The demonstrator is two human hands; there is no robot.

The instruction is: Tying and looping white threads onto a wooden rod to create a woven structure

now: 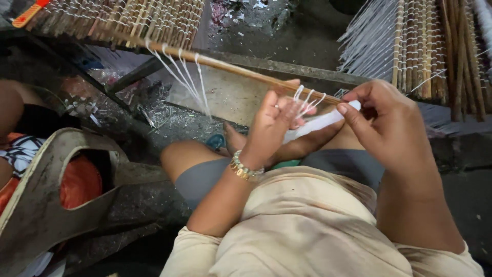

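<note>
Left hand was pinching thin white strings looped round a bamboo stick. Right hand, just beside it, gripped a white strip at the stick's end. Woven bamboo mats hung above both hands.

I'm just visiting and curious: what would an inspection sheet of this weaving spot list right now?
Surface: dark ground, gritty with scraps.
Job's things: bamboo stick with white strings hanging from it; woven stick mats above.
Clutter: pale litter; grey curved plastic piece.
Hands: left hand fingering strings at the stick; right hand pinching a white strip.
Cables: nothing seen.
Surroundings: another person's patterned clothing at left.
</note>
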